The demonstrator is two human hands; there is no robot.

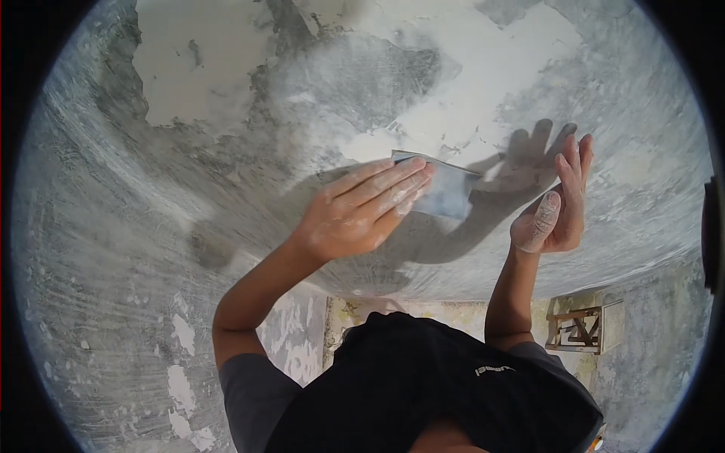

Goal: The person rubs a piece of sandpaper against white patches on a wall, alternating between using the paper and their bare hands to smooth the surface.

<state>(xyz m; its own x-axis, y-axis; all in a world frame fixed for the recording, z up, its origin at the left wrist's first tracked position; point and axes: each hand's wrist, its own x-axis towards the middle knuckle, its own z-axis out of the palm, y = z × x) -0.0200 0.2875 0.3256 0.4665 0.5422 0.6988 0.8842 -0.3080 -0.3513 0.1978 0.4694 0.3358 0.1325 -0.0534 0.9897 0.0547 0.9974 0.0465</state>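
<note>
- Grey, scuffed wall [249,162] curves around your view, with white patches from ten to one o'clock.
- Pale strips [180,389] mark the surface at eight o'clock.
- Your left hand [359,211], dusted white, sits near the dial's centre, holding the sheet under flat, nearly straight fingers.
- Grey-blue sheet [451,195] lies at two o'clock from centre, against the wall; it sticks out on that hand's three o'clock side.
- Your dark shirt [430,362] fills six o'clock.
- Your right hand [563,208] is raised at three o'clock, holding nothing, fingers extended, thumb whitened; you can't tell whether it touches the wall. Its shadow [521,166] falls at ten o'clock from it.
- Wooden stool-like frame [583,331] shows at four o'clock.
</note>
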